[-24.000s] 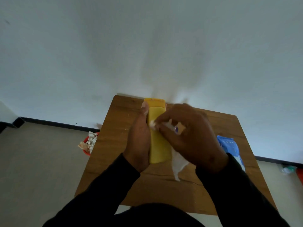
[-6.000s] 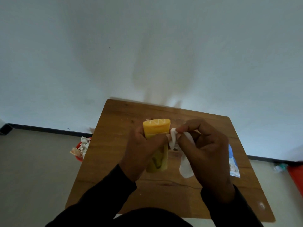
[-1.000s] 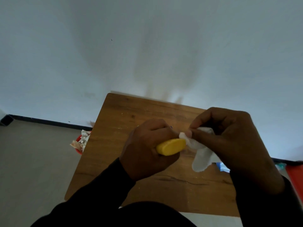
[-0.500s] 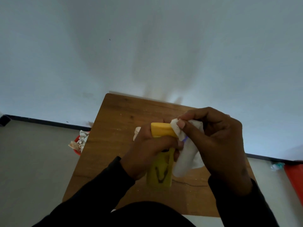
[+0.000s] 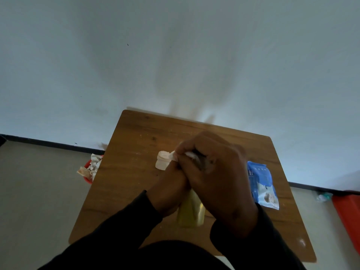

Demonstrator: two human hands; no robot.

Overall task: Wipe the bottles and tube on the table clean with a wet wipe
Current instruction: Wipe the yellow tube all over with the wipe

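In the head view, the person is working over a small wooden table [image 5: 126, 172] set against a pale wall, with both hands pressed together near its middle. The left hand [image 5: 171, 190] is gripping the yellow tube [image 5: 191, 213], whose lower end is sticking out toward the near edge below the two wrists; the rest of it is hidden under the hands. The right hand [image 5: 216, 178] is lying over the left, its fingers curling round a white wet wipe [image 5: 175, 155], of which only a small corner is showing at the fingertips. This looks like the wiping of the tube's far end, so the tube step is under way. Just beyond the hands on the left, a small pale bottle [image 5: 162, 161] is lying on the table, apparently waiting its turn. A blue wipes packet [image 5: 261, 184] is resting to the right. Off the left edge, a red bin [image 5: 90, 170] on the floor is holding crumpled used wipes. The next move probably calls for setting the tube down and picking up the pale bottle while keeping hold of the wipe.
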